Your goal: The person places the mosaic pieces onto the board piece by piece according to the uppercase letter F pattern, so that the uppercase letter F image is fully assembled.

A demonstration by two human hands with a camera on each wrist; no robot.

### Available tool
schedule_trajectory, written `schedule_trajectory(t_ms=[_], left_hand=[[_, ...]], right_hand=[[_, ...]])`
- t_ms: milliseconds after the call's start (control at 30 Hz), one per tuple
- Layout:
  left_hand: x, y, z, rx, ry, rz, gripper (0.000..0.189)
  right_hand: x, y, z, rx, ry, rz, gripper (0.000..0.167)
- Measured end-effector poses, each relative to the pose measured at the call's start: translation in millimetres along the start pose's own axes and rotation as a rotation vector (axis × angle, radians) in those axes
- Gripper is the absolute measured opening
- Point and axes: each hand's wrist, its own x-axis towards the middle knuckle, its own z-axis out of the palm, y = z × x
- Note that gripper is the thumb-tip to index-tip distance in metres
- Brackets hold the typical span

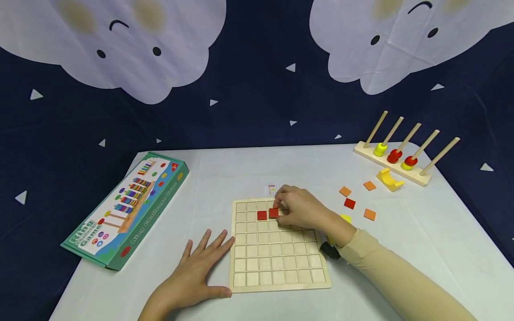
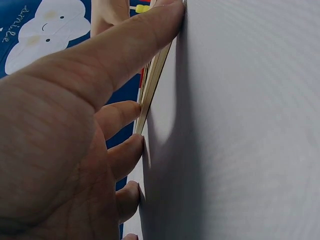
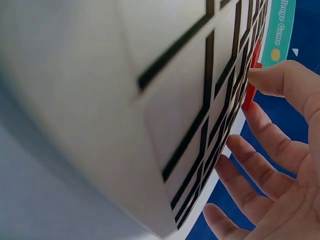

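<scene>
A wooden grid board (image 1: 281, 263) lies flat on the table in the head view. My right hand (image 1: 303, 209) pinches a red square tile (image 1: 273, 213) between thumb and index finger, over the second row from the far edge. Just left of it, a second red tile (image 1: 262, 216) lies in a cell of that same row. In the right wrist view the held red tile (image 3: 249, 96) shows between thumb and index finger. With fingers spread, my left hand (image 1: 188, 281) rests on the table, its thumb and index fingertip at the board's left edge.
A small printed card (image 1: 271, 189) lies behind the board. To the right are a loose red tile (image 1: 350, 203), several orange tiles (image 1: 370, 215), a yellow curved piece (image 1: 389, 180) and a peg stand (image 1: 425, 179) with rings. A green game box (image 1: 132, 209) lies at left.
</scene>
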Motion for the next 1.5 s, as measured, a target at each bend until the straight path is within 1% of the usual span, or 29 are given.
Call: schedule_trajectory(t_ms=[267,467,667,1000,1100,1267,1367,1500], left_hand=[[0.1,-0.6,-0.2,-0.003,-0.003,0.002,0.113],[0.5,-0.7,0.1,-0.006,-0.006,-0.002,0.113],[0.6,-0.6,0.3,0.000,-0.003,0.002,0.112],[1.0,-2.3,1.6,0.008,-0.003,0.001,0.113],[1.3,-1.9,1.8,0.008,-0.005,-0.002,0.114],[1.1,-1.2,1.7,0.006,-0.003,0.001,0.114],[0.9,-0.8,1.6,0.004,-0.002,0.004,0.113],[0.8,-0.4,1.4,0.000,-0.004,-0.002,0.114]], right_hand=[[0.9,-1.2,1.2,-0.030,-0.013,0.010,0.018],[0.3,-1.5,0.9,-0.033,-0.010,0.006,0.020],[-0.1,-1.0,0.0,-0.036,-0.021,0.016,0.019],[0.1,-2.2,-0.8,-0.044,-0.029,0.009,0.018],[-0.7,-1.4,-1.2,-0.032,-0.037,0.018,0.019],[-6.0,4.2,-6.6,0.034,-0.048,0.048,0.022],[-12.3,10.8,-13.9,0.086,-0.039,0.069,0.023],[-24.4,24.3,-26.0,0.117,-0.011,0.090,0.026]])
